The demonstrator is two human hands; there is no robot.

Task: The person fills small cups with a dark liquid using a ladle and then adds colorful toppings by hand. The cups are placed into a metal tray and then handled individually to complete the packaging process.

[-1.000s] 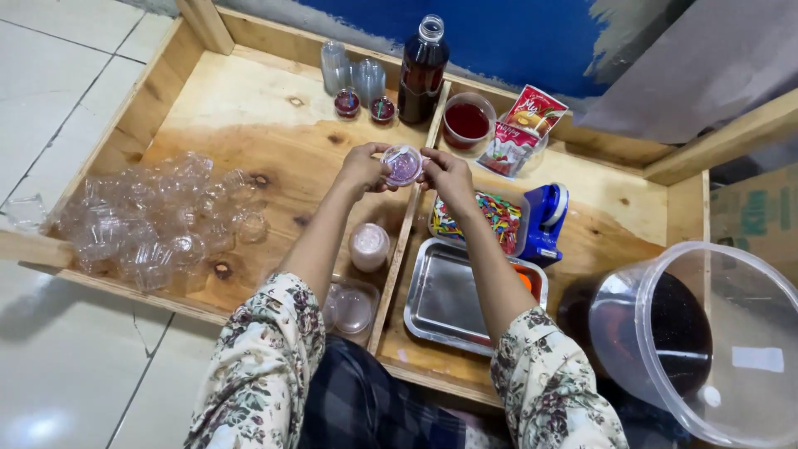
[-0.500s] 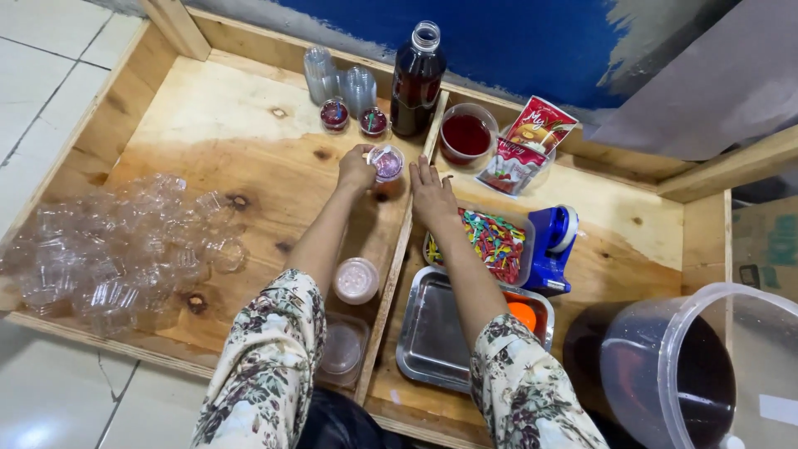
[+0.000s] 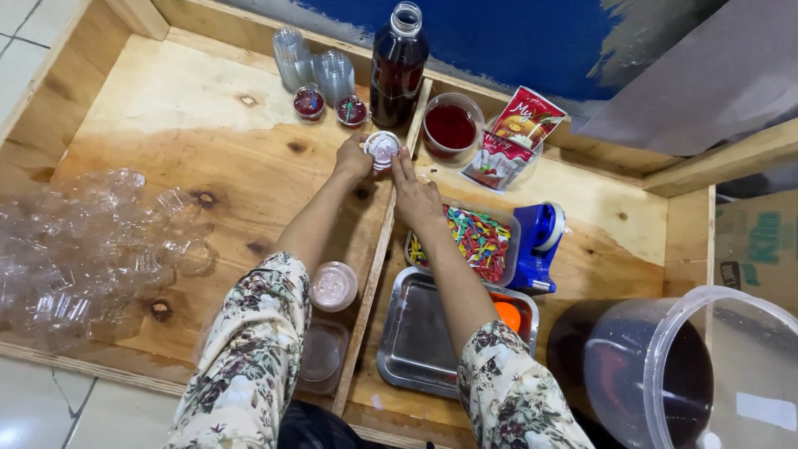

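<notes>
Two hands meet at one small round clear plastic cup with a pale lid (image 3: 382,148), set on the wooden tray's centre divider (image 3: 374,266), just in front of the tall dark bottle (image 3: 397,66). The left hand (image 3: 353,160) has its fingers closed around the cup's left side; the right hand (image 3: 416,195) lies with fingers stretched out flat, the tips touching the cup's right edge rather than gripping it. Such a cup is likely light, thin-walled and easily crushed, so the firm rim under the lid looks the safest hold, kept level if it is filled. Two filled red cups (image 3: 309,103) stand just beyond, near stacked clear cups (image 3: 293,56). A heap of empty clear cups (image 3: 91,249) lies well apart.
</notes>
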